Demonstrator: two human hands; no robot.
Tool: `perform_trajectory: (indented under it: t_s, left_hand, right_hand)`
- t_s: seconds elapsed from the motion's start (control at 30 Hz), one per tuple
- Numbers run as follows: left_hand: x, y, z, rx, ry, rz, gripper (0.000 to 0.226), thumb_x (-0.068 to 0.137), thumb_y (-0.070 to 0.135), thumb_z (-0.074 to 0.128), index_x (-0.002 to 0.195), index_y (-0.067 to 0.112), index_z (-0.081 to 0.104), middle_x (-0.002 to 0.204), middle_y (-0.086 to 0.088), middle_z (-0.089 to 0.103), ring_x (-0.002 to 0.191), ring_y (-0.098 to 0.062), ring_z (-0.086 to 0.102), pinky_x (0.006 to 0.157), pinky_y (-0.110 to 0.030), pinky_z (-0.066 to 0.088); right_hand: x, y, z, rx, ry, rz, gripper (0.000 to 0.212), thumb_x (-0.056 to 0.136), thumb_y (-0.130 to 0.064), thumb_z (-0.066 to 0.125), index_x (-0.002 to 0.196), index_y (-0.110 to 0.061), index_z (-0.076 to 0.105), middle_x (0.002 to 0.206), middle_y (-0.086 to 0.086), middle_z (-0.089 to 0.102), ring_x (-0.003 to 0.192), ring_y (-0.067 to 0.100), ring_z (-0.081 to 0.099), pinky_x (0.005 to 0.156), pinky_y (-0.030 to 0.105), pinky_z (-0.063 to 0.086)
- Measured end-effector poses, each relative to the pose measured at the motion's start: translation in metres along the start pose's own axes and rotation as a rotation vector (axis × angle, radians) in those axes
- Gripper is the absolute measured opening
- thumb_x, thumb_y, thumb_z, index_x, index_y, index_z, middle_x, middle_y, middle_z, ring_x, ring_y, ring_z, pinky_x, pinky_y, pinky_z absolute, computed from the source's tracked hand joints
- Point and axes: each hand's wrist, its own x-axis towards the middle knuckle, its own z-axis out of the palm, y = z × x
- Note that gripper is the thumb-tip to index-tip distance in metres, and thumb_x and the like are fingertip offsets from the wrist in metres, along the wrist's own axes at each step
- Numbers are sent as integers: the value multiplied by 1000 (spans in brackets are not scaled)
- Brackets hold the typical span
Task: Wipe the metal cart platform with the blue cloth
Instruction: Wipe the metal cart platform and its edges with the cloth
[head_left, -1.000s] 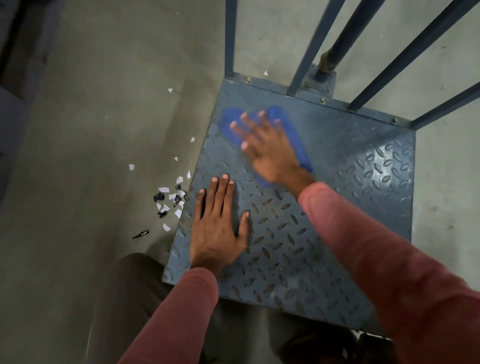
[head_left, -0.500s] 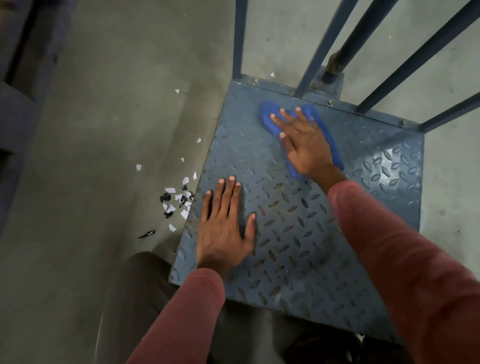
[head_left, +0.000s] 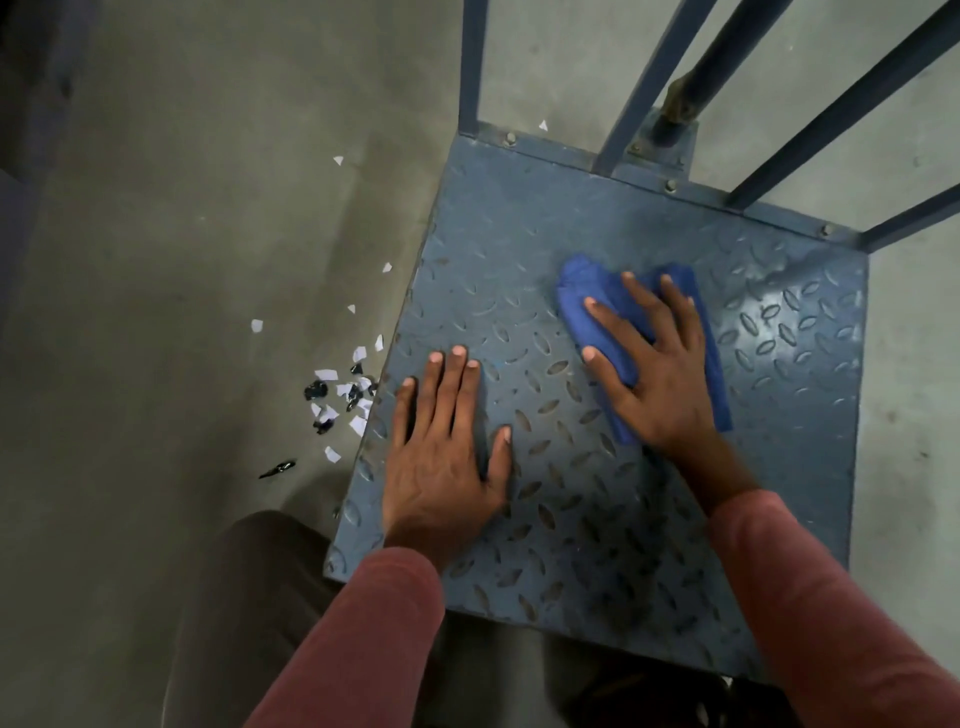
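The metal cart platform (head_left: 571, 530) is a blue-grey tread plate with raised oval studs, filling the middle of the view. A folded blue cloth (head_left: 584, 291) lies on its middle right part. My right hand (head_left: 660, 369) presses flat on the cloth with spread, straight fingers. My left hand (head_left: 447, 447) rests flat on the bare plate near the left edge, fingers straight and together, holding nothing.
Blue upright bars (head_left: 472, 62) of the cart's frame rise along the far edge. White and black scraps (head_left: 337, 395) lie scattered on the grey concrete floor (head_left: 182, 234) just left of the platform. My knee in dark trousers (head_left: 260, 597) is at the near left corner.
My right hand has slid the blue cloth from the far left part of the platform back toward me and to the right. My left hand has stayed in place.
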Motion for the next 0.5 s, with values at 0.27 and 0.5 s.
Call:
perform_trajectory:
  t_s: [0.27,0.5]
  left_hand:
    - [-1,1,-1,22,25,-2,79,105,54,37,169,12,16,179,-3,8,166,-19,-1,134,-48,4]
    - [-1,1,0,4,77,3,78,104,50,45,168,10,24,178,-5,15,165,-21,6,133,-51,11]
  right_hand:
    - [-46,-54,7,-88,142,682,61,98,-62,57,152,-34,47,153,16,42,143,39,36,119,56,30]
    - [-97,-86,3,93,111,510,41,102,-36,61,140,-22,65,154,11,51,151,35,35,117,57,38]
